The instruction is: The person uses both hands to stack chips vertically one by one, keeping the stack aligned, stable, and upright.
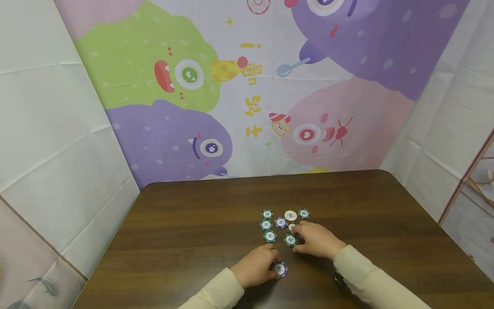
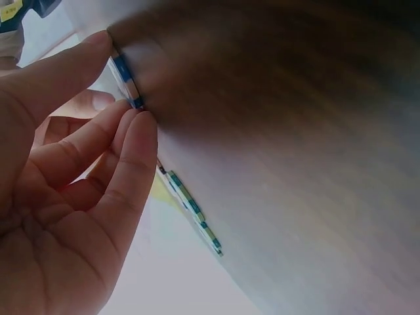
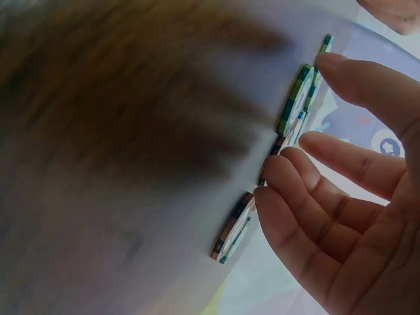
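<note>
Head view, nearest first: a person's pale sleeves (image 1: 217,292) come over the tabletop (image 1: 185,240) from its near side, with a small dark object (image 1: 338,278) beneath the right sleeve. The left hand (image 1: 255,266) is the nearer of the 2 and pinches the near blue chip (image 1: 281,269) by its rim. Left wrist view agrees: thumb at 1 end of the chip, fingers at the other.

Beyond it is a group of 8 chips, inward from the far edge of the tabletop and roughly midway between its left and right edges. The right hand (image 1: 318,239) reaches in from the right. Its fingers are loosely bent, touching the half-hidden chip (image 1: 290,227) from above, while the thumb stands apart from them, near the near green chip (image 1: 290,240). Right wrist view shows the fingertips at the chips' rims, with the thumb spread away.

On the group's left side, 3 left green chips (image 1: 266,225) run in a slightly bent row toward the far edge, close together. The far blue chip (image 1: 280,222) lies between that row and the half-hidden chip. Farther on are the yellow chip (image 1: 290,216) and, toward the far right corner, the far green chip (image 1: 304,213).

Past the far edge hangs a backdrop (image 1: 154,141) with cartoon monsters in green, purple and pink.
</note>
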A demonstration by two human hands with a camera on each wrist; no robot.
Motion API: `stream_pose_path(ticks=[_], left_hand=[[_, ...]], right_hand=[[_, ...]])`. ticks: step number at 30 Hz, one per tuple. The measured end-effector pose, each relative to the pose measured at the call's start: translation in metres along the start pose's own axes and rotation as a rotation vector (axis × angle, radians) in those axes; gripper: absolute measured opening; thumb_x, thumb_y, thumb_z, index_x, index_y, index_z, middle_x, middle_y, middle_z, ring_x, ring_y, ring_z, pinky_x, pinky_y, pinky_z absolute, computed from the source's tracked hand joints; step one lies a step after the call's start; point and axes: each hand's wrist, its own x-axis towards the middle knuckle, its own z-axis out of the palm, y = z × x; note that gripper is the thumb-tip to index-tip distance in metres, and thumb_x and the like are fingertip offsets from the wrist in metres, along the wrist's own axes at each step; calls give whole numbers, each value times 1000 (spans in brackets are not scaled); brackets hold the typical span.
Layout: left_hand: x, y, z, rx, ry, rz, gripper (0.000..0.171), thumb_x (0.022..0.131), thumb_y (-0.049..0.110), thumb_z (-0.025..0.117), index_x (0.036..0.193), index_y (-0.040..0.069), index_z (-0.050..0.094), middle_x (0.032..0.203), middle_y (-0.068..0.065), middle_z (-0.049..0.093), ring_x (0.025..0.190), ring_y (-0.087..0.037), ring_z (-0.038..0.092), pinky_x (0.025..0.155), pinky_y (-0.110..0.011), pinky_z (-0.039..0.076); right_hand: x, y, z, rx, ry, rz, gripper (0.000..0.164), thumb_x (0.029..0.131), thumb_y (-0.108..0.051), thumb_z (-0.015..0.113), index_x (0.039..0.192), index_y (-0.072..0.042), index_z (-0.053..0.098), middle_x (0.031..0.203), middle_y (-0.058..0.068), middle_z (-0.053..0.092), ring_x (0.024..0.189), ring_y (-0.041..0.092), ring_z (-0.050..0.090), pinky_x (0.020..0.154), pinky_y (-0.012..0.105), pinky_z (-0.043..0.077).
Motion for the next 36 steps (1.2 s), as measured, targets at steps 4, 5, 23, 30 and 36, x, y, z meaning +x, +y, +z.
stream_pose_path(ticks=[4, 5, 23, 30, 36], left_hand=[[-1, -1, 0, -33, -9, -17, 29, 75, 26, 83, 98, 13, 71, 95, 6, 63, 82, 0, 55, 73, -14, 47], [-1, -1, 0, -38, -11, -20, 29, 76, 26, 83, 98, 13, 71, 95, 6, 63, 82, 0, 55, 74, -14, 47], [-2, -1, 1, -46, -2, -22, 28, 75, 26, 83, 96, 13, 71, 94, 7, 62, 81, 0, 55, 73, -14, 46], [-2, -1, 0, -52, 0, -19, 28, 75, 26, 83, 97, 13, 71, 93, 6, 62, 80, 0, 54, 72, -14, 46], [-3, -2, 1, -46, 10, -14, 28, 75, 26, 83, 96, 13, 71, 93, 6, 62, 80, 0, 54, 73, -14, 46]], right_hand=[[3, -1, -1, -11, -15, -1, 41, 78, -25, 81, 111, -4, 69, 85, -2, 54, 67, 8, 44, 59, 25, 39], [3, -1, -1, -17, -17, -1, 41, 78, -24, 80, 111, -4, 69, 85, -2, 54, 68, 9, 44, 59, 25, 39], [12, -1, 4, -73, -38, -26, 39, 81, -24, 78, 115, -6, 70, 108, 8, 67, 87, 19, 64, 74, 39, 54], [13, -1, 5, -82, -36, -30, 32, 81, -23, 78, 108, -8, 72, 99, 2, 65, 75, 8, 53, 66, 30, 48], [14, -2, 5, -61, -43, -19, 18, 78, -20, 79, 83, -11, 64, 80, -3, 50, 65, 9, 41, 57, 26, 36]])
